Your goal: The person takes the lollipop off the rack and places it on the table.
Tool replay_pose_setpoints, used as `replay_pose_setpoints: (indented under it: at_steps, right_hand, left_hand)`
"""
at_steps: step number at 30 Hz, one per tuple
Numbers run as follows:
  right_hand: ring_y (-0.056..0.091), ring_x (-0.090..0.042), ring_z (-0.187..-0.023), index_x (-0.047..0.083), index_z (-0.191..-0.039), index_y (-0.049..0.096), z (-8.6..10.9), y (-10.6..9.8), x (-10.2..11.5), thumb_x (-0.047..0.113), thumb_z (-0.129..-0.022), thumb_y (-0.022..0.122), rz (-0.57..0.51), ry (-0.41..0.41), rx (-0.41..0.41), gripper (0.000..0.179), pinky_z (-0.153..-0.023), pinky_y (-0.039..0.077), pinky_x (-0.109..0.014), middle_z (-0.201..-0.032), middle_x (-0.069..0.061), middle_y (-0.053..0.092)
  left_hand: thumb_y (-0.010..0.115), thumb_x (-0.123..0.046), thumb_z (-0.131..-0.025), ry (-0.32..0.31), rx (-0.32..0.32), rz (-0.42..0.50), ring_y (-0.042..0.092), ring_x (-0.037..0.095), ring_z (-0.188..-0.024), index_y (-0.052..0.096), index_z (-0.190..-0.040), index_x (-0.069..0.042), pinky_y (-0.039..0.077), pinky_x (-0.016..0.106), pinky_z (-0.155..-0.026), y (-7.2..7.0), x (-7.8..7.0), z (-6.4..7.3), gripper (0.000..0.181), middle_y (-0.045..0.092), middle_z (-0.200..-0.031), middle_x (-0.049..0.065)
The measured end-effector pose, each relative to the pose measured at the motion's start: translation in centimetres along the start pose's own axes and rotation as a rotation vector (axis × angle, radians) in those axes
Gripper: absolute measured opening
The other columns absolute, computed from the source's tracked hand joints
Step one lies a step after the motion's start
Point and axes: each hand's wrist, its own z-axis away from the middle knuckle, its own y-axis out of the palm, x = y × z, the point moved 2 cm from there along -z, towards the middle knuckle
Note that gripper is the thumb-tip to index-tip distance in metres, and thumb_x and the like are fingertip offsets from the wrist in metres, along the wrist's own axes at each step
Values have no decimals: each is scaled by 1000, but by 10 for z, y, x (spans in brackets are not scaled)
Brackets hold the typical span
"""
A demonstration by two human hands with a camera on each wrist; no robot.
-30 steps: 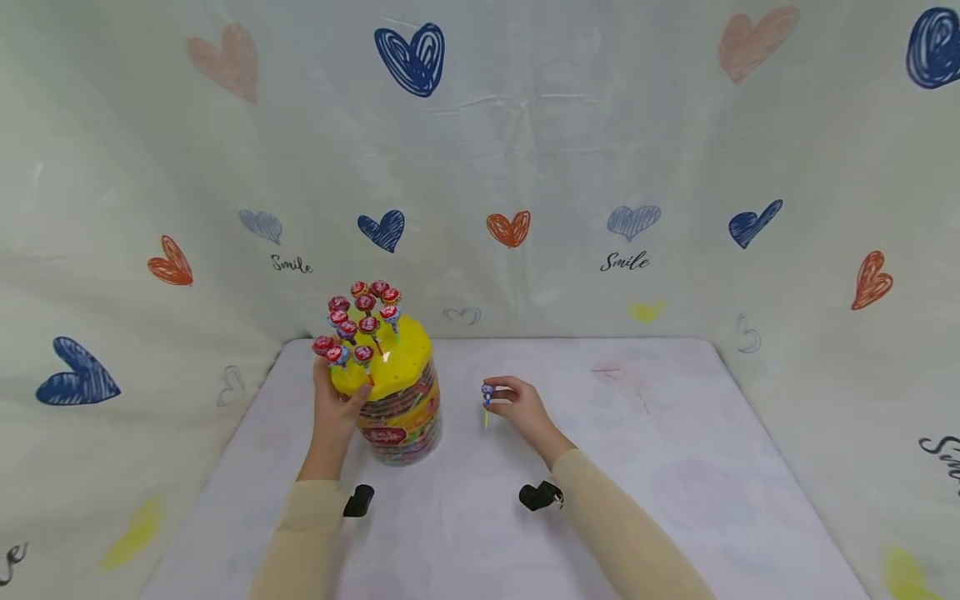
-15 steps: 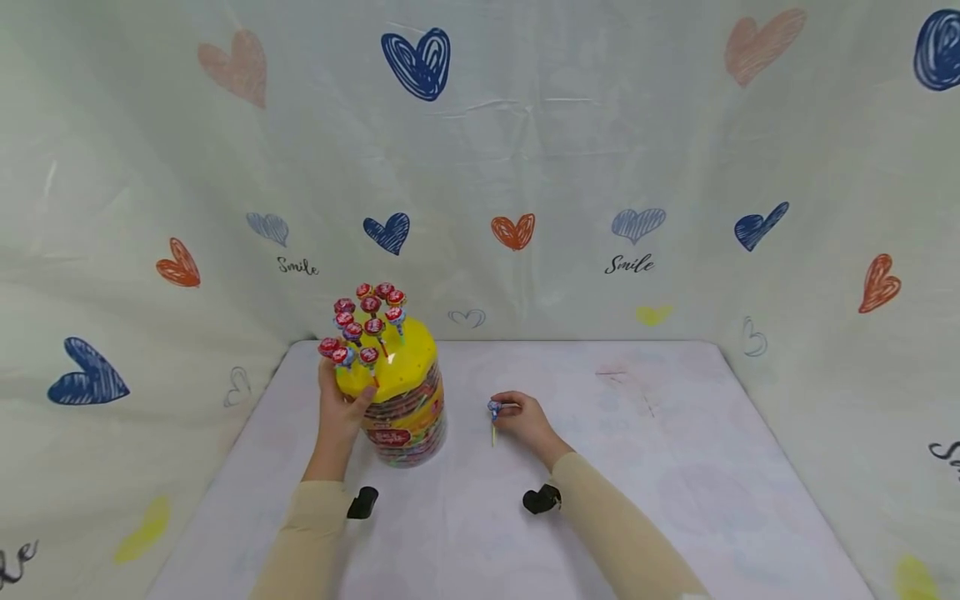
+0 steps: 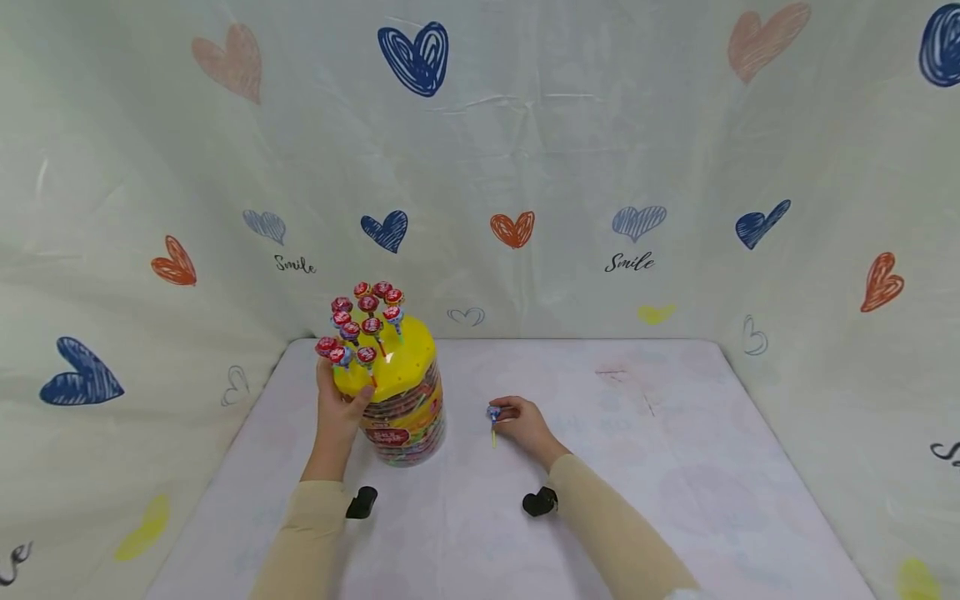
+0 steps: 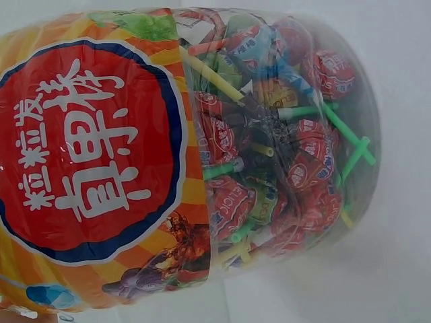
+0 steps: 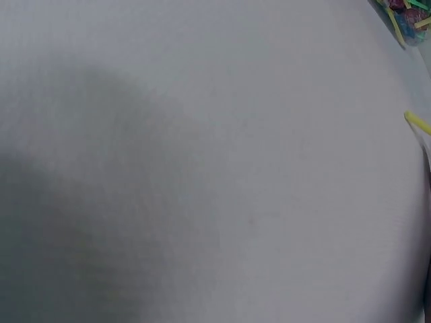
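A clear jar [image 3: 416,425] of wrapped lollipops stands upright left of the table's middle. Its yellow lid [image 3: 412,346] carries several lollipops [image 3: 367,303] stuck in by their sticks, heads up. My left hand [image 3: 336,417] grips the lid's near left side, thumb in front. To the right of the jar, my right hand [image 3: 525,427] pinches a blue-wrapped lollipop [image 3: 493,412] near its head, with the yellow stick pointing down. In the right wrist view only the end of that yellow stick [image 5: 419,122] shows. The left wrist view shows the jar's orange label [image 4: 192,134] and lollipops inside.
The table [image 3: 637,467] has a pale cover with faint pinkish marks at the back right. Behind and beside it hangs a white curtain [image 3: 555,167] printed with hearts. Black wrist devices [image 3: 540,502] sit at both sleeves.
My right hand has come down and slightly towards me with the lollipop, then barely moved in the last half second. My left hand stays on the jar.
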Motion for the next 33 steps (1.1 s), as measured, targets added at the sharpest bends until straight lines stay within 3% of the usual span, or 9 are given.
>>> replay_pose_setpoints:
  at_steps: [9, 19, 25, 28, 33]
  right_hand:
    - [57, -15, -83, 4, -115, 68, -1, 3, 0, -3, -79, 77, 91, -24, -5, 38, -76, 49, -29, -90, -3, 63]
    - [57, -15, -84, 5, -116, 68, -2, 3, -2, 1, -79, 78, 128, -14, -2, 39, -75, 49, -28, -90, -2, 63]
    - [57, -16, -84, 5, -119, 66, 3, -1, 1, 2, -80, 78, 113, 8, -14, 41, -75, 50, -31, -91, -4, 63]
    - [58, -16, -82, 6, -119, 67, 6, -3, 5, 3, -80, 78, 111, 22, -24, 40, -72, 50, -29, -89, -4, 63]
    - [59, -17, -79, 6, -121, 66, 10, -4, 20, 4, -82, 76, 64, 19, -24, 41, -64, 51, -27, -90, -9, 64]
  left_hand:
    - [63, -21, -96, 14, -8, 52, 36, 20, -134, 13, -152, -25, 33, 18, -107, 1, 2, 0, 76, 34, -147, 3]
    - [63, -20, -95, 68, -11, 119, 39, 17, -130, 16, -151, -23, 35, 18, -105, 5, 4, 0, 73, 36, -144, 3]
    - [63, -15, -95, 44, -34, 88, 39, 14, -128, 15, -150, -21, 35, 17, -105, 10, 3, 1, 74, 35, -142, -1]
    - [63, -14, -95, 33, -36, 64, 39, 13, -127, 13, -150, -17, 34, 17, -105, 11, -3, 3, 75, 34, -143, 0]
    - [64, -21, -95, 58, -37, 39, 39, 10, -124, 11, -150, -11, 34, 15, -105, 15, -24, 11, 77, 33, -141, 1]
